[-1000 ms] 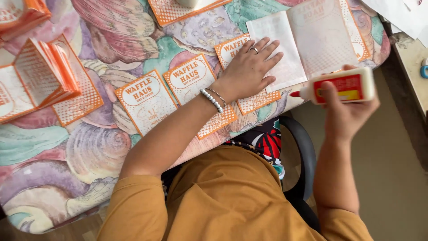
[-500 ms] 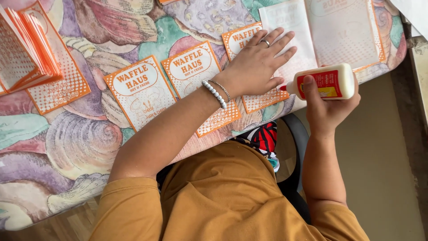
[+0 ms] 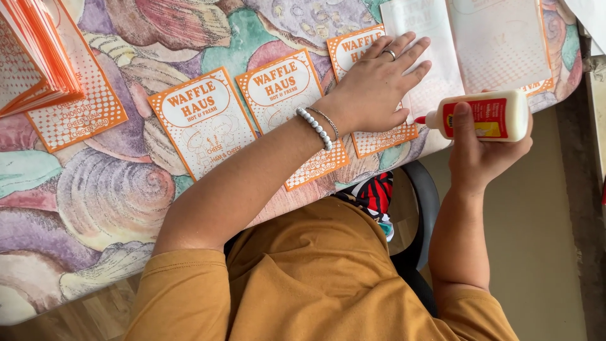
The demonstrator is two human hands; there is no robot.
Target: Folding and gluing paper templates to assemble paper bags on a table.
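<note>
left hand (image 3: 379, 85) flat on orange card (image 3: 369, 88), right hand (image 3: 483, 148) gripping glue bottle (image 3: 483, 115)

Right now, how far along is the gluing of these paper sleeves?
Done, it seems: a stack of orange-edged sleeves at far left. In hand: the left hand presses a printed sleeve flat, and the right hand holds the glue bottle, nozzle at a white sheet. Left: flat printed sleeves lying loose on the tablecloth.

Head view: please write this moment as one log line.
left hand: flat on orange-and-white paper bag | right hand: holds white glue bottle, nozzle at bag edge | more printed bags on shell-pattern tablecloth
</note>
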